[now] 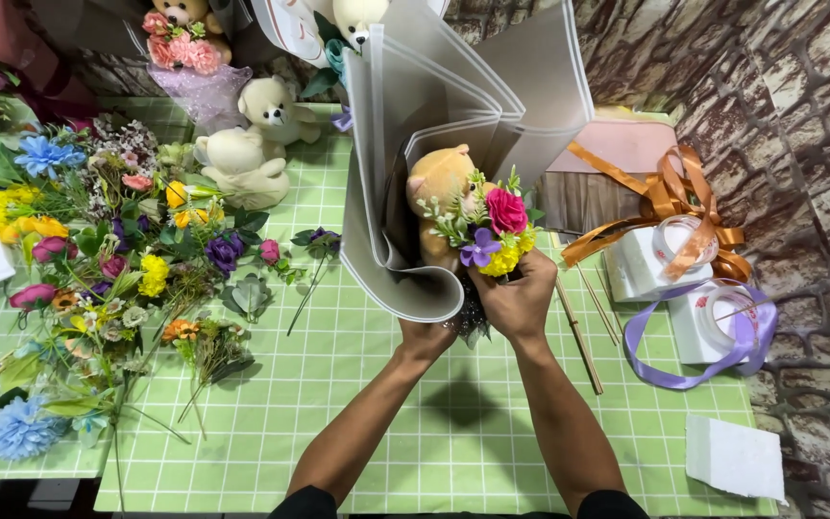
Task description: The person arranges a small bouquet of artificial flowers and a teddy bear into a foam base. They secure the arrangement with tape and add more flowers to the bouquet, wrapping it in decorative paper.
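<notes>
A florist's craft bench: artificial flowers (98, 240), ribbon spools (713, 317), plush bears (252, 144) on a green checked tablecloth (386, 413).

One camera, worn on the head, looks almost straight down on a green checked table (357, 423) at close, arm's-length range (forearms enter from the bottom edge). A brick wall (799, 144) fills the frame's right side.

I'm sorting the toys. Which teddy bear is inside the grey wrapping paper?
The tan bear, tucked in the grey paper beside the small posy that both hands hold. The cream bears sit loose on the green cloth, unwrapped.
</notes>
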